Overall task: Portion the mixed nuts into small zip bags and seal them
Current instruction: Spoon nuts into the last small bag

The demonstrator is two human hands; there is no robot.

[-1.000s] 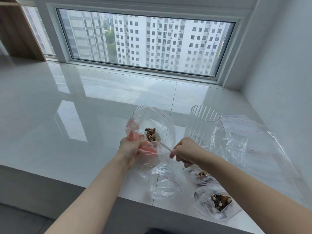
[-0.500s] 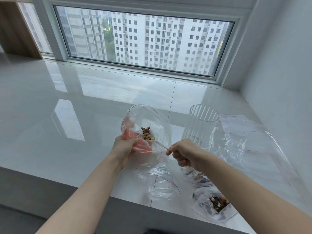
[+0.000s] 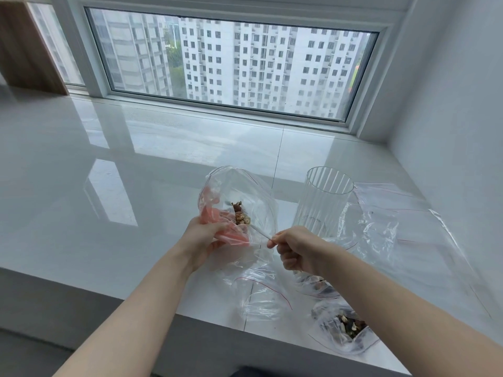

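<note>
My left hand (image 3: 204, 236) grips the side of a large clear zip bag (image 3: 245, 191), held up with its mouth open toward me. A small heap of mixed nuts (image 3: 240, 215) lies inside it, on the bowl of a white spoon (image 3: 258, 232). My right hand (image 3: 296, 247) pinches the spoon's handle at the bag's mouth. Two small zip bags with nuts lie at the front right: one (image 3: 344, 329) near the counter edge, the other (image 3: 315, 287) partly hidden under my right forearm. An empty small zip bag (image 3: 261, 297) lies below the large bag.
A ribbed clear glass jar (image 3: 324, 202) stands upright just right of the large bag. More clear zip bags (image 3: 394, 227) are spread flat at the right near the white wall. The glossy white counter (image 3: 109, 172) runs to a window; its front edge is close to me.
The spoon has gone a little deeper into the large bag, and both hands with the bag have shifted slightly left and up in view.
</note>
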